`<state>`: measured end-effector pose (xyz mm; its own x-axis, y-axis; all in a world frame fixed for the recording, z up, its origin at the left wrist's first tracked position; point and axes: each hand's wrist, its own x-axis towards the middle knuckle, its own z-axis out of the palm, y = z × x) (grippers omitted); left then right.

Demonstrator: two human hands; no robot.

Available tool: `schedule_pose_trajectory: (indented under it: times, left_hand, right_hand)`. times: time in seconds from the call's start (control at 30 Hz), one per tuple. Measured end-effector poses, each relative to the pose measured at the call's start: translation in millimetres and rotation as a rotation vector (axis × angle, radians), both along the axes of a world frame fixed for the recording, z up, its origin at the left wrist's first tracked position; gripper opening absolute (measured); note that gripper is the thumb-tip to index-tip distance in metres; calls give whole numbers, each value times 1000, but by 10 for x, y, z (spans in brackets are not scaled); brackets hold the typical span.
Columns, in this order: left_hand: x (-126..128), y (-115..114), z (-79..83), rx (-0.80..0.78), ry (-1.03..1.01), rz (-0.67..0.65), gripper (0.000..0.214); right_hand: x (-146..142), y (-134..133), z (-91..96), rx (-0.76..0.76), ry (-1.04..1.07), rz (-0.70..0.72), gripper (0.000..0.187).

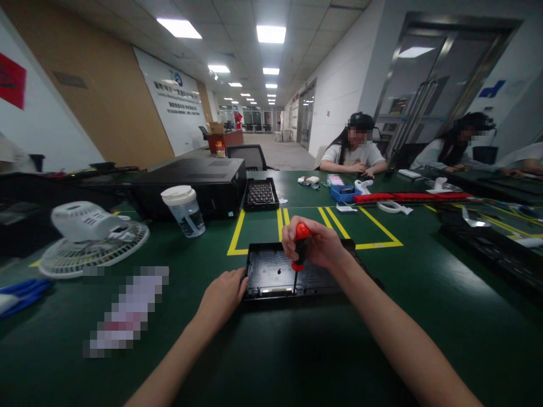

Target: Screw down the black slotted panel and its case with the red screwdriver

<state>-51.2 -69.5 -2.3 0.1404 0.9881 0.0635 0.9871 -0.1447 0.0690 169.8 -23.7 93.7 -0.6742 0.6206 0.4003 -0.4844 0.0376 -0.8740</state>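
Observation:
A shallow black plastic casing [271,265] with raised edges lies on the green table in front of me. My left hand [227,288] grips its left edge, with the fingertips partly hidden behind the rim. In my right hand [316,243] is a screwdriver [302,240] with a red and black handle, its fingers wrapped around it. The shaft points down, nearly upright, and its tip meets the casing near the front edge. Whether a screw sits under the tip is too small to tell. My right hand and forearm cover part of the casing's right side.
To the left are a lidded cup [189,212], a white fan [89,243] and a big black box [203,181]. A black tray [262,194] stands behind the yellow tape lines. Further right are a blue bin [344,193], a tape roll [391,207] and black parts [492,249]. Co-workers sit opposite.

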Motion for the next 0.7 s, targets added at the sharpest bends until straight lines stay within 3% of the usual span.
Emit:
schedule_pose_trajectory:
  times: [0.7]
  left_hand:
    - [-18,-5,-16,25,-6,-7,38]
  right_hand:
    - [85,59,-5,41,27,1,19]
